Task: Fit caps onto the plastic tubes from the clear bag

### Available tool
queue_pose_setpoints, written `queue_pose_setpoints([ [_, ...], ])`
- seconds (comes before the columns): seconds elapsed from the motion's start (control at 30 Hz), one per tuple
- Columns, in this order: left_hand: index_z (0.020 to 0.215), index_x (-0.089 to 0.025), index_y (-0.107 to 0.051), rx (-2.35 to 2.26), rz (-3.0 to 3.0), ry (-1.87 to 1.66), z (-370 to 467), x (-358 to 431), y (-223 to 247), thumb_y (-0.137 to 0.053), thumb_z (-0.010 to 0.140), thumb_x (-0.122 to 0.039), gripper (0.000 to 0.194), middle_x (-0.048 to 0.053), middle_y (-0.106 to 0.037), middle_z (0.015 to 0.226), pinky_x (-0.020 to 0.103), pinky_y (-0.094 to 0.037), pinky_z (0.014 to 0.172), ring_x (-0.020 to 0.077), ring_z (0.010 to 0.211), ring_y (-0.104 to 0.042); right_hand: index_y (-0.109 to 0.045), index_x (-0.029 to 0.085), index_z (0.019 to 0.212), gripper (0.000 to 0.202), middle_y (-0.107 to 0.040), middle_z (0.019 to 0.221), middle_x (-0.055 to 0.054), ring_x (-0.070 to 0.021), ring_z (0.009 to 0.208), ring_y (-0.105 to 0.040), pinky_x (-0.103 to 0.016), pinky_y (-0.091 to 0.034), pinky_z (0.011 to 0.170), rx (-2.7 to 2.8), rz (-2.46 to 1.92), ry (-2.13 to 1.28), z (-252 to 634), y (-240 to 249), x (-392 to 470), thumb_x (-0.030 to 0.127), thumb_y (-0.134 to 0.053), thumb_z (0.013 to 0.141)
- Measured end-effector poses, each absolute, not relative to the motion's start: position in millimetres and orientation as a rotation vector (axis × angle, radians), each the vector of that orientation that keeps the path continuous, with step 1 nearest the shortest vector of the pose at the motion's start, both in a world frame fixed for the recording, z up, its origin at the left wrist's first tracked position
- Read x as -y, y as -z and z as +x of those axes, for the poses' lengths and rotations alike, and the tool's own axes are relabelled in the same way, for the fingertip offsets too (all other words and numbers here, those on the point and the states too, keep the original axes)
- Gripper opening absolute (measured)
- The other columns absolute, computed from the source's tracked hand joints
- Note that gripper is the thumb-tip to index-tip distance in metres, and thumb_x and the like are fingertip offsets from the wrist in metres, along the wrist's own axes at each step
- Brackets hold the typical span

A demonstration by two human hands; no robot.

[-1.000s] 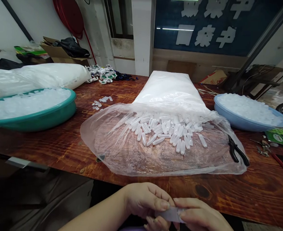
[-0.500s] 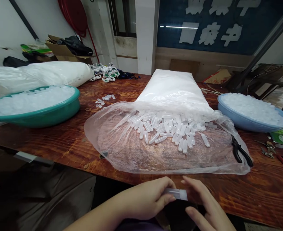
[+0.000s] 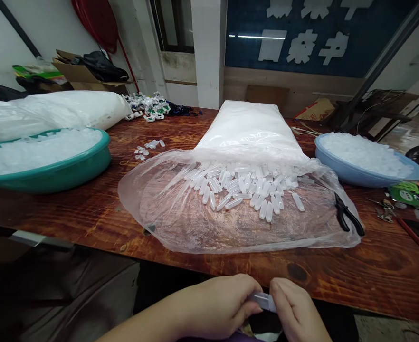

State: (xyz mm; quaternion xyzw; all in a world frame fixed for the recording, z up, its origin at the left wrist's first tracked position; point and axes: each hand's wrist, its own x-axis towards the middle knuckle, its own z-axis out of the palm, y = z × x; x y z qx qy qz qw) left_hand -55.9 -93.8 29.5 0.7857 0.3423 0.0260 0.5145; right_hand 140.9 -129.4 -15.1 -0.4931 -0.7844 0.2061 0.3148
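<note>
Just off the table's front edge, my left hand point(image 3: 227, 304) is closed around one end of a small translucent plastic tube point(image 3: 262, 300). The fingers of my right hand point(image 3: 297, 308) are closed on the tube's other end, so only its middle shows between the hands. Beyond them, many similar translucent pieces point(image 3: 243, 185) lie loose at the mouth of a clear plastic bag point(image 3: 209, 232). The full white part of the bag point(image 3: 248, 124) stretches toward the back of the table.
A green basin point(image 3: 52, 171) heaped with translucent pieces stands left, a blue basin point(image 3: 366, 173) with more stands right. Black pliers point(image 3: 348, 216) lie on the bag's right edge. Small loose parts point(image 3: 148, 148) lie on the wooden table point(image 3: 88, 218), near the green basin.
My right hand was open beside the tube and has now closed on its right end. Both hands sit slightly lower in view. The camera view has shifted a little.
</note>
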Motion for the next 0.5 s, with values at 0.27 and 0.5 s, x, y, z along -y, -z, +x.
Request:
queue_pose_setpoints([
  [0.27, 0.096, -0.019, -0.053, -0.747, 1.938, -0.031, -54, 94, -25, -0.038, 0.088, -0.032, 0.021, 0.005, -0.062, 0.088, 0.022, -0.039, 0.058, 0.0171, 0.073, -0.057, -0.044, 0.020, 0.056, 0.041, -0.048, 0.051, 0.000, -0.0125, 0.047, -0.049, -0.021, -0.040, 0.047, 2.204, -1.147, -0.241, 135, 6, 124, 0.029, -0.029, 0.094],
  [0.5, 0.089, -0.018, -0.057, -0.815, 1.868, 0.199, -44, 90, 3, -0.041, 0.084, -0.033, 0.022, 0.003, -0.057, 0.070, 0.025, -0.037, 0.052, 0.0172, 0.058, -0.052, -0.052, 0.021, 0.065, 0.037, -0.058, 0.063, 0.000, -0.0153, 0.059, -0.056, -0.023, -0.042, 0.054, 2.256, -1.541, -0.724, 145, 0, 111, 0.043, -0.036, 0.090],
])
